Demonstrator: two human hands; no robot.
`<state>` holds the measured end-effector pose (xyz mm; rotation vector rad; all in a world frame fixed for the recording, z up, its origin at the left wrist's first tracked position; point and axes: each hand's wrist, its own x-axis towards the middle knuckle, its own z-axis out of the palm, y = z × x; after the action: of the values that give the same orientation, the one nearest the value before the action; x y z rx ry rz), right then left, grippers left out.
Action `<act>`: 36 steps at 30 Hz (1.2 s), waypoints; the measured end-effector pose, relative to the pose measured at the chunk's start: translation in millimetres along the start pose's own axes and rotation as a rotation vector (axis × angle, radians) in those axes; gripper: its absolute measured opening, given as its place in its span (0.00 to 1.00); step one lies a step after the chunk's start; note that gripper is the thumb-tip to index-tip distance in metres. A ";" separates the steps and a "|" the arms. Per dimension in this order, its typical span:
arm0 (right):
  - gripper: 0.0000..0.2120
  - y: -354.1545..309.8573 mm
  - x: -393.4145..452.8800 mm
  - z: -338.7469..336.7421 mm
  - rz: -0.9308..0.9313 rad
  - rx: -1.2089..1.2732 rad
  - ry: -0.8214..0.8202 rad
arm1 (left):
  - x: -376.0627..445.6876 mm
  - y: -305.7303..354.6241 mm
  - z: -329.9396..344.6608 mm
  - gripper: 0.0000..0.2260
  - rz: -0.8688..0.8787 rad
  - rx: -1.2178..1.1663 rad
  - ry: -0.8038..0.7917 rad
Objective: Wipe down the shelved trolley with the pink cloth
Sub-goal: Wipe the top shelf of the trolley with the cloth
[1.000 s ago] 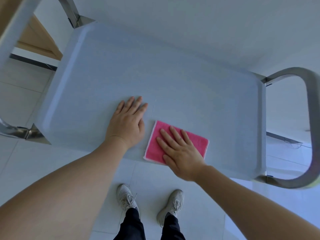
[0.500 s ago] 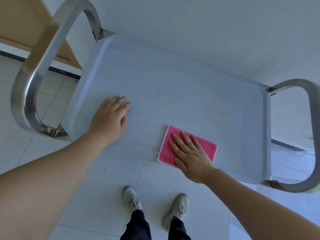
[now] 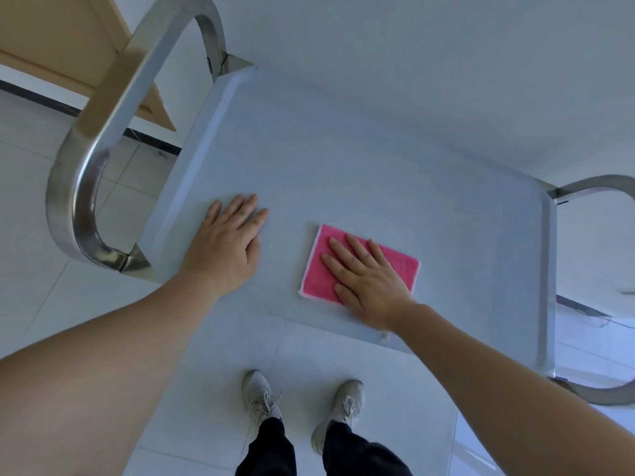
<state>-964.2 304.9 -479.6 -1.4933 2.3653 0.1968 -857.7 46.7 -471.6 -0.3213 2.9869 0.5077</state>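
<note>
- Where the tiled floor meets the wall at far left, a wooden panel stands behind the curved steel handle bolted to the trolley's left end.
- Just right of that handle, the left hand lies palm-down on the trolley's top shelf, fingers straight and close together, holding nothing; its wrist crosses the shelf's near edge.
- The shelf itself is a pale grey tray with a raised rim, seen from above.
- Right of the left hand and apart from it, the pink cloth lies flat and folded into a rectangle on the shelf, near the near edge and about midway along its length.
- The right hand presses on the cloth's right part with fingers straight and slightly spread, pointing away from the person; it pinches nothing, and the cloth's left strip and far right corner show bare.
- Below the shelf edge, two light sneakers and dark trouser legs stand on the floor.
- At far right, a second steel handle curves off the trolley's other end.
</note>
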 end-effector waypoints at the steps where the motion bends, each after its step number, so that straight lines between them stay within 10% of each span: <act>1: 0.26 6.2 6.8 -2.9 0.006 0.002 0.012 | 0.0 -0.6 -0.1 0.25 0.000 -0.004 0.007; 17: 0.26 149.5 133.9 -55.5 0.343 0.052 0.139 | -0.4 -3.5 4.1 0.21 -0.015 -0.010 0.082; 36: 0.28 16.8 108.7 -39.6 0.129 0.033 0.073 | -0.6 -9.5 6.0 0.25 -0.028 -0.122 0.089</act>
<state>-1030.0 208.4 -481.9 -1.3560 2.5117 0.1351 -854.6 40.1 -480.1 -0.4049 3.0379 0.6923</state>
